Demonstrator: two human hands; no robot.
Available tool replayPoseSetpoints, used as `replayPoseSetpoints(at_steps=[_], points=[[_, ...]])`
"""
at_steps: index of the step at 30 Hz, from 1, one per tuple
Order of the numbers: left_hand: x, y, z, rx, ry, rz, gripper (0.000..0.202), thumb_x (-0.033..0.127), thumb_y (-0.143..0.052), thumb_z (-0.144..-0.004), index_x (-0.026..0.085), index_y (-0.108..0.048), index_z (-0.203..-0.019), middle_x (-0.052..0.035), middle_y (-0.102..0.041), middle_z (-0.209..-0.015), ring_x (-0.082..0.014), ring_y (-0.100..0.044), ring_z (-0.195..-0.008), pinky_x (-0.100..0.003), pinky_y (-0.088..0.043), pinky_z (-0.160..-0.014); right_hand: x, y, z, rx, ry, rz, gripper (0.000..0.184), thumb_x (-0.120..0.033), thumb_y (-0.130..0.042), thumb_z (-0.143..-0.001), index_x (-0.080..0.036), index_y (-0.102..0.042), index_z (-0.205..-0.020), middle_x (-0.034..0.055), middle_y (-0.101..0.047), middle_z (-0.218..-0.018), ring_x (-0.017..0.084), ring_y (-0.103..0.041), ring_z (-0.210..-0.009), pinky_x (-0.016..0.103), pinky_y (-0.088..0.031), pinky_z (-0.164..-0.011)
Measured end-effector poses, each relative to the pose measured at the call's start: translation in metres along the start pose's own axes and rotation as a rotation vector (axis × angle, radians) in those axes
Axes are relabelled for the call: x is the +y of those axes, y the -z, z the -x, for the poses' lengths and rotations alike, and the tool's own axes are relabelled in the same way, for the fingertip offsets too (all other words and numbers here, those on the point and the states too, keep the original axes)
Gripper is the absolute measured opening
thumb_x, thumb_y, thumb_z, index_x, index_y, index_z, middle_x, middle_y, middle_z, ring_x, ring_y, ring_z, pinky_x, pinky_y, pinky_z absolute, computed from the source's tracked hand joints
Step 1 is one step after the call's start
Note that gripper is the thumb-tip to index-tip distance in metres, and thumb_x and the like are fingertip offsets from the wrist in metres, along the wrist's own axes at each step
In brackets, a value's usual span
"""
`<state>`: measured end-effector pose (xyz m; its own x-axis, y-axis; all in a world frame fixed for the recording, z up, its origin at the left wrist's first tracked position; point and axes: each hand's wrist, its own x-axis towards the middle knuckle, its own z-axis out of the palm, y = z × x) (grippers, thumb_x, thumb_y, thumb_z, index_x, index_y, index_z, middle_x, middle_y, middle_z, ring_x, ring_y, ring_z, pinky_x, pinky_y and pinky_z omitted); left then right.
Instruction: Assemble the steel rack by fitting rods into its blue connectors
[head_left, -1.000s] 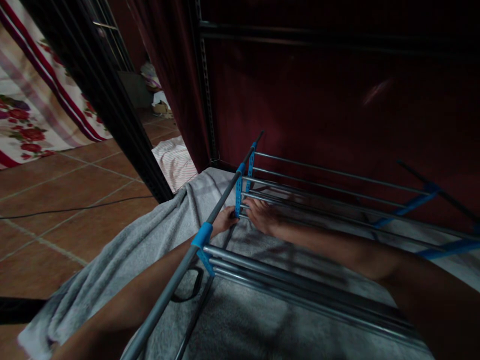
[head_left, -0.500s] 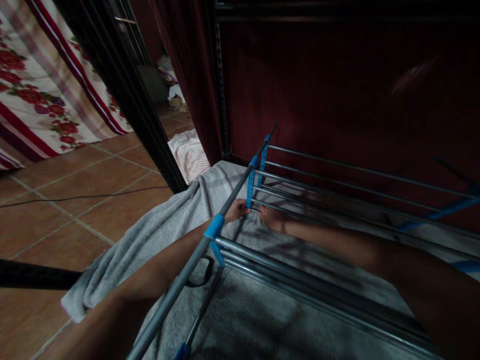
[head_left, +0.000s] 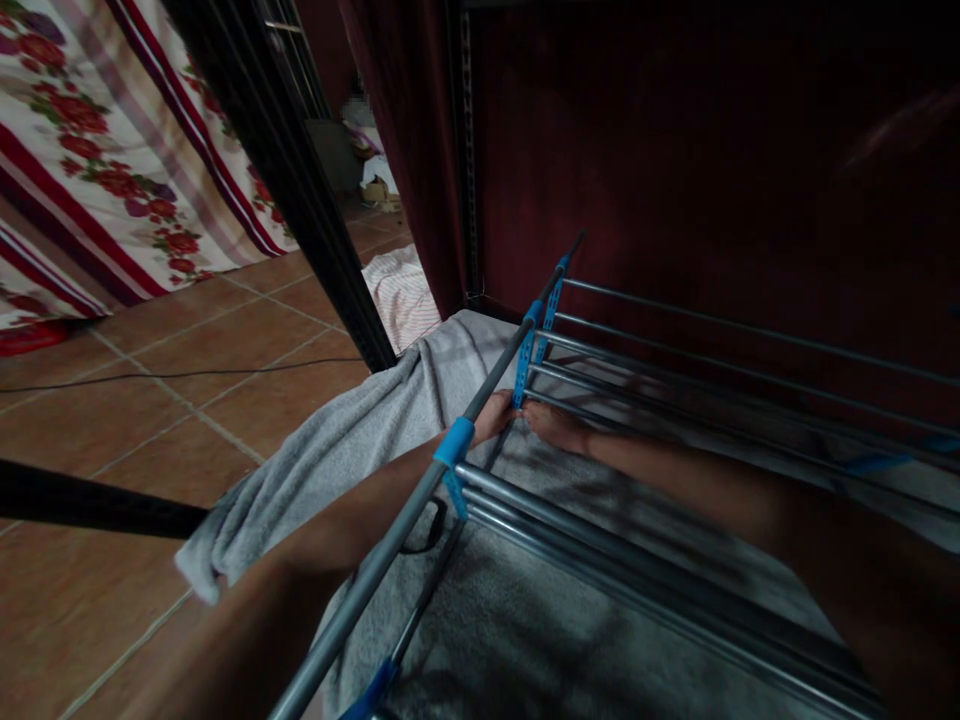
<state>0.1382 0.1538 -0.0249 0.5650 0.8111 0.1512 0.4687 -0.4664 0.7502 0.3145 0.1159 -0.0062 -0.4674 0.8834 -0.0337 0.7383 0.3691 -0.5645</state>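
A drying rack of grey metal tubes [head_left: 491,380] and blue plastic brackets lies across a grey blanket [head_left: 300,465]. My left hand [head_left: 495,412] reaches under the long side tube, its fingers closed at the lower end of a blue bracket [head_left: 523,365]. Facing it from the other side, my right hand [head_left: 553,425] is closed around what looks like a rod end at that same bracket. The fingertips nearly meet, and the exact joint between them is hidden. Nearer to me, several rods [head_left: 570,525] run right from another blue bracket [head_left: 456,490].
A black metal frame post [head_left: 300,200] slants down at the left, with a black bar [head_left: 97,497] lower down. Beyond are floor tiles [head_left: 187,350], a dark cable [head_left: 202,373] and a floral curtain [head_left: 142,150]. A dark red panel [head_left: 675,170] stands behind the rack. A black loop [head_left: 426,530] lies on the blanket.
The view has swung a little left, so everything sits further right. My right fingers have come closer to the bracket and to my left fingers.
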Motion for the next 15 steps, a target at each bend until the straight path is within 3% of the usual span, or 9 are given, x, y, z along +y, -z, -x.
replayPoseSetpoints(at_steps=[5,11,15], points=[[-0.002,0.004,-0.002,-0.050,-0.027,-0.112,0.019,0.032,-0.064,-0.088,0.014,-0.067,-0.086,-0.0043,-0.068,-0.072,-0.0188,-0.067,-0.075,-0.025,-0.051,-0.072,0.009,-0.007,-0.011,-0.012,-0.024,-0.108,0.024,-0.012,-0.039,-0.090,-0.017,-0.062,-0.091,0.0113,-0.068,-0.103,0.023,-0.059,-0.103,0.035,-0.041,-0.100],[-0.003,0.000,0.002,-0.037,-0.023,-0.247,0.016,0.029,-0.061,-0.090,0.014,-0.069,-0.088,-0.0056,-0.069,-0.073,-0.0198,-0.067,-0.074,-0.026,-0.051,-0.072,0.024,-0.016,-0.018,-0.024,-0.067,-0.223,0.027,-0.018,-0.037,-0.092,-0.016,-0.064,-0.094,0.0064,-0.068,-0.093,0.019,-0.060,-0.087,0.031,-0.045,-0.085],[-0.009,-0.003,0.000,-0.017,0.010,-0.350,0.015,0.028,-0.063,-0.090,0.015,-0.069,-0.089,-0.0093,-0.071,-0.085,-0.0218,-0.069,-0.083,-0.026,-0.050,-0.075,0.031,-0.020,-0.022,-0.024,-0.112,-0.253,0.024,-0.023,-0.042,-0.095,-0.014,-0.060,-0.083,0.0025,-0.062,-0.079,0.014,-0.055,-0.073,0.028,-0.045,-0.075]])
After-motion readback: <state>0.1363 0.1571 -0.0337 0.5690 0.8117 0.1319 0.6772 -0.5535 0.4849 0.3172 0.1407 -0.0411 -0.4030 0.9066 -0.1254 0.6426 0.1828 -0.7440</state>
